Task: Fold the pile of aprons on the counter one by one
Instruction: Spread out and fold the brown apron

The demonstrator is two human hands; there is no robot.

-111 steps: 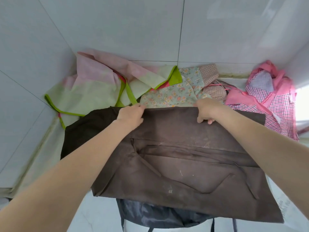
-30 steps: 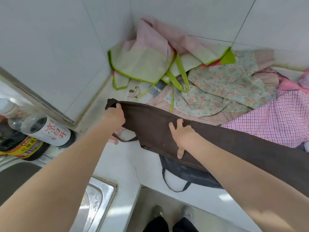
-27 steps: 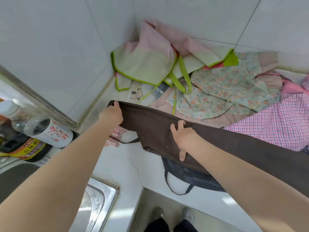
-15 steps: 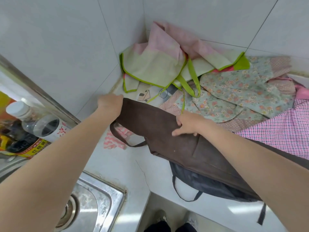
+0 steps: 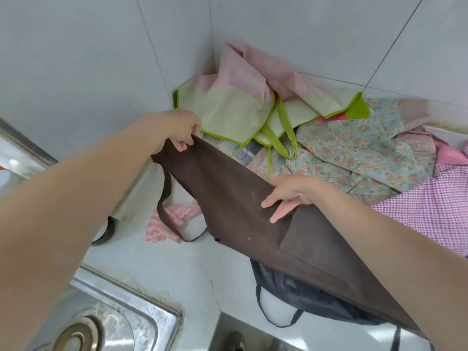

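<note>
A brown apron (image 5: 235,198), folded into a long band, stretches from the upper left to the lower right above the white counter (image 5: 162,264). My left hand (image 5: 181,130) pinches its upper-left end and lifts it. My right hand (image 5: 288,193) grips the band at its middle, fingers reaching over the front. A brown strap loop (image 5: 164,209) dangles below the raised end. Behind lie a green-and-pink apron (image 5: 235,107), a floral apron (image 5: 354,148) and a pink checked apron (image 5: 435,211). A dark grey apron (image 5: 291,292) lies under the brown one.
A steel sink (image 5: 106,323) with its drain sits at the lower left. A pink-and-white cloth (image 5: 172,221) lies on the counter near the strap. Tiled walls meet in a corner behind the pile. The counter edge drops off at the bottom centre, shoes visible below.
My left hand has lifted the brown apron's end up and toward the corner. My right hand shifted from lying flat on the band to gripping its middle. The view moved closer.
</note>
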